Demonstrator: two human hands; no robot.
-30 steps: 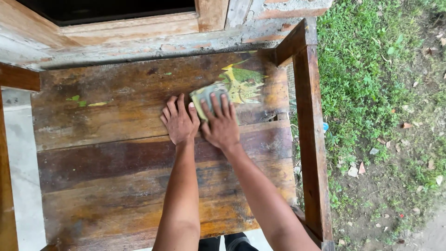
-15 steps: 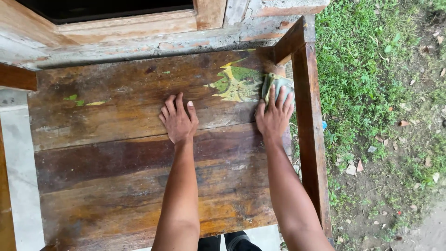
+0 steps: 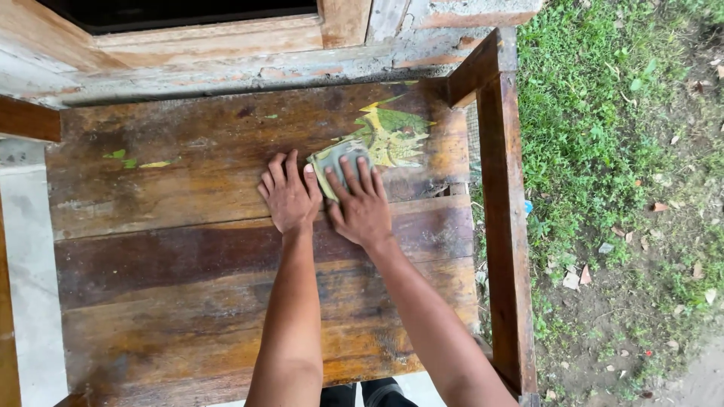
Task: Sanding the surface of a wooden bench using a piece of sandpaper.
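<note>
My right hand (image 3: 360,203) presses flat on a small greenish scrubbing pad (image 3: 335,160) lying on a worn wooden plank surface (image 3: 173,256). The pad sits at the left edge of a yellow and green paint patch (image 3: 396,136) on the planks. Just left of the pad, my left hand (image 3: 289,197) lies palm down on the bare wood, fingers spread, holding nothing. The two hands nearly touch.
A wooden side rail (image 3: 501,211) runs along the right edge of the planks. A weathered wall ledge (image 3: 249,64) borders the far side. Grass and bare soil with dry leaves (image 3: 626,188) lie to the right. Small green paint flecks (image 3: 121,157) mark the far left.
My right hand has slid the pad leftward from the right rail back to the left side of the paint patch. My left hand has stayed planted on the wood.
</note>
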